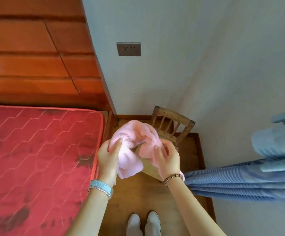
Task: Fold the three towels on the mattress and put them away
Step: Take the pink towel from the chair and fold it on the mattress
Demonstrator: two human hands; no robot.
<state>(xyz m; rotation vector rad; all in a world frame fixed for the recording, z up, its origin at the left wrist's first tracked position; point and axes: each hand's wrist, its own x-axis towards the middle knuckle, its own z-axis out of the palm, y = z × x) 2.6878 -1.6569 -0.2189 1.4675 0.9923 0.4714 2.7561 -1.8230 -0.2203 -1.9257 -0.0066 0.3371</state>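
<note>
Well, I have one pink towel (131,133) up in the air in both hands. My left hand (107,155) has a tight grip on it, with the thumb on top and the fingers curled under a bunch of cloth. My right hand (168,159) has its fingers curled into the other side, so that grip is closed on the towel too.

The towel hangs over the seat of a little wooden chair (172,123), just past the right edge of the mattress (36,142), near its top corner. It is not touching the mattress.

I think the job is not done. This towel is lumpy and puffed up, with a dip in the middle and one end hanging down, so it is not a neat fold yet. The part of the mattress I can see has no towels on it. I cannot see the other two towels for sure, so I cannot tell if they are put away. There is some blue striped cloth (240,178) on the right, but I cannot tell what it is.

The towel is soft and fluffy and bends any way. The mattress is red, flat and stitched in zigzag lines, with dark marks. The chair is hard brown wood with thin bars in its back. The floor (138,193) is smooth wood.
</note>
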